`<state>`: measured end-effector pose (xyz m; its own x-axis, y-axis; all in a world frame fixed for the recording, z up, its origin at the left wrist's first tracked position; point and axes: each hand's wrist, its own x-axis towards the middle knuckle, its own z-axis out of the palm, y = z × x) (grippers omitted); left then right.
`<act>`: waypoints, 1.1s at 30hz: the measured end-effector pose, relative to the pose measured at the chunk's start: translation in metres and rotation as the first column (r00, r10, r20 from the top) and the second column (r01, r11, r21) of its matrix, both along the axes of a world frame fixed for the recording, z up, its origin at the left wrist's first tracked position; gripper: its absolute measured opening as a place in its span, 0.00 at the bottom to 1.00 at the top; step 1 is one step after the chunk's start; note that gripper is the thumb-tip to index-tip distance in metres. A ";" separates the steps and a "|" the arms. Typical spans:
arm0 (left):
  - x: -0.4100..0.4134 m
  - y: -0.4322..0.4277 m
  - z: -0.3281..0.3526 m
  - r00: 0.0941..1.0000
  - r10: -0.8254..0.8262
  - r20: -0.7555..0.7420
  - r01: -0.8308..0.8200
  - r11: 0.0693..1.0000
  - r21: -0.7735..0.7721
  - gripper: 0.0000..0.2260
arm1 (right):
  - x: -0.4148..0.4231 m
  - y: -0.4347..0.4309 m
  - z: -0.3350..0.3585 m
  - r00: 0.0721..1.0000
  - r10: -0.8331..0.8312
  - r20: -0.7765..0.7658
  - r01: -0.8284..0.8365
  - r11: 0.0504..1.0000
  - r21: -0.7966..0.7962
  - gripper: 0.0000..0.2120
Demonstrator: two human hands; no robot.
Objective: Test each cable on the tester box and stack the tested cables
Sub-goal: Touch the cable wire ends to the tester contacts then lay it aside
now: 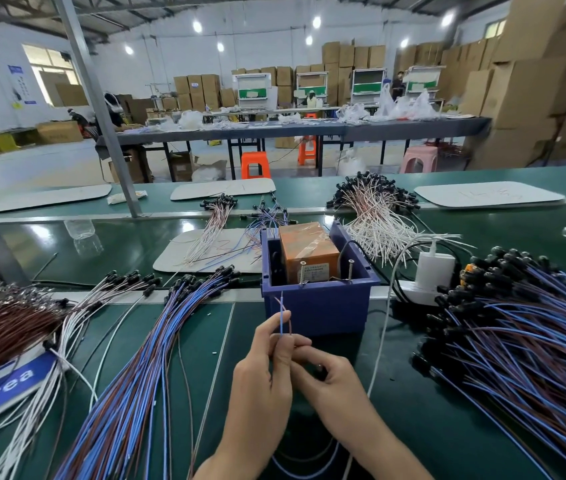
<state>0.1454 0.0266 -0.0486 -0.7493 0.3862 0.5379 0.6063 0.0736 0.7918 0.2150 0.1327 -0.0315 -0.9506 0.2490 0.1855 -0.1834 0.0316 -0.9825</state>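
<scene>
Looking down at the green bench (430, 417), we see both hands raised together in the near middle, forearms coming in from the near edge. Our left hand (264, 372) stands upright with its back toward the left. Its thumb and fingers are closed in a pinch on a thin cable (281, 318), and the fingertips point up and away. The cable's blue and brown wires rise straight out of that pinch, their bare tips standing free above the fingers and in front of the near wall of the tester box (316, 310), not touching it.

Our right hand (335, 382) lies just beside the left and touches it, wrist turned inward. Its fingers are curled tight around the cable's black plug (319, 368), of which only a small dark part shows between them. Below the hands a loop of blue wire hangs near the bench edge.

The tester box is a blue bin just beyond the hands, holding an orange block (305, 247), with two screws (301, 271) standing upright at its near side.

On the left of the bench a long bundle of blue and brown cables (129, 368) fans toward us, with white cables (77, 317) further left. On the right lies a larger heap of blue and brown cables (524, 341), its black plugs toward the far side. A white power strip (420, 292) with a charger (435, 268) sits between that heap and the box.
</scene>
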 end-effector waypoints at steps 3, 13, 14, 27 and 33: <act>0.002 -0.001 0.001 1.000 -0.006 0.016 0.006 1.000 0.030 0.11 | 0.000 0.000 0.002 1.000 0.007 0.003 -0.007 1.000 -0.022 0.08; -0.006 -0.006 0.001 0.976 0.178 -0.128 -0.175 0.984 0.030 0.17 | 0.002 0.003 -0.010 0.899 -0.422 -0.120 0.437 0.888 0.147 0.13; -0.006 -0.006 0.001 0.978 0.179 -0.110 -0.176 0.984 0.041 0.17 | 0.002 0.004 -0.011 0.874 -0.466 -0.140 0.484 0.861 0.156 0.13; -0.012 0.036 0.001 0.962 0.266 0.059 -0.269 0.963 0.037 0.03 | -0.002 0.017 -0.016 0.635 -0.748 -0.192 0.772 0.626 0.115 0.15; -0.016 0.035 -0.005 0.972 0.227 0.054 -0.229 0.973 0.024 0.02 | 0.003 0.017 -0.013 0.608 -0.788 -0.099 0.794 0.605 0.060 0.21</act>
<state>0.1294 0.0613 -0.0533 -0.8420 0.1863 0.5062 0.5358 0.1809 0.8247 0.2179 0.1498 -0.0449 -0.3778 0.8783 0.2930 -0.0983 0.2766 -0.9560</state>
